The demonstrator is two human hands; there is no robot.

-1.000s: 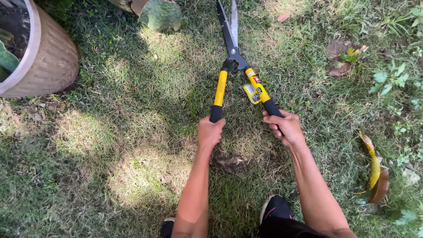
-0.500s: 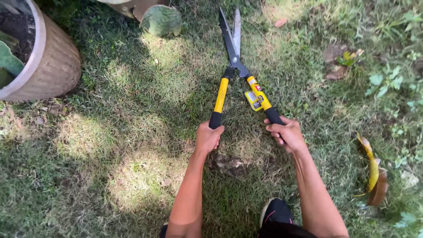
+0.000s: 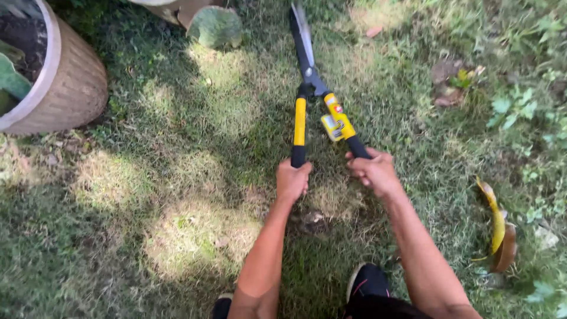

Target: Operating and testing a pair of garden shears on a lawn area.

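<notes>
On right handle, yellow tag [image 3: 331, 127], hedge shears [image 3: 307, 77], right hand [image 3: 373, 172] gripping

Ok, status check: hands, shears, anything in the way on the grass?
Left hand and right hand each shut on a shears handle. Blades nearly closed, low over grass. Pot far left, curled yellow leaf right; both clear.

One pair of yellow-handled hedge shears [image 3: 311, 94], its two blades drawn together, is gripped by two hands, the left hand [image 3: 292, 180] and the right hand [image 3: 373, 171]. One woven planter [image 3: 68, 88] stands on the grass, with one cactus pad [image 3: 215, 26], one curled yellow leaf [image 3: 498, 227] and two dark shoes [image 3: 366, 280].
</notes>
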